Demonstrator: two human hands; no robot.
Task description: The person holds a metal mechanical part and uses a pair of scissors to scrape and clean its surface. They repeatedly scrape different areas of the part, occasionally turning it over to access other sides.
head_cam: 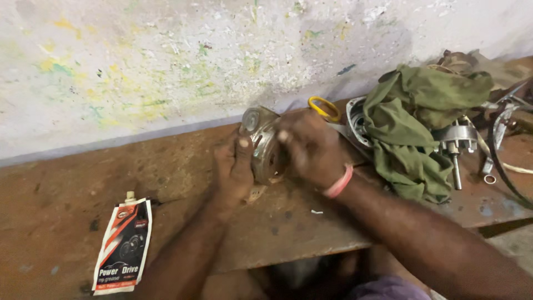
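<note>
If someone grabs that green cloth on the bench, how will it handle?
The green cloth lies crumpled in soft folds, so it is probably floppy and light. It is draped over metal parts, so lifting it may snag or drag them. It seems unlikely to roll.

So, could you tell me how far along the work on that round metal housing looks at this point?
Midway, it seems. Done: a grease pouch lies on the bench. In hand: the left hand and right hand both grip the round metal housing. Left: a shaft part and another metal casing sit loose by the green rag, so assembly looks unfinished.
</note>
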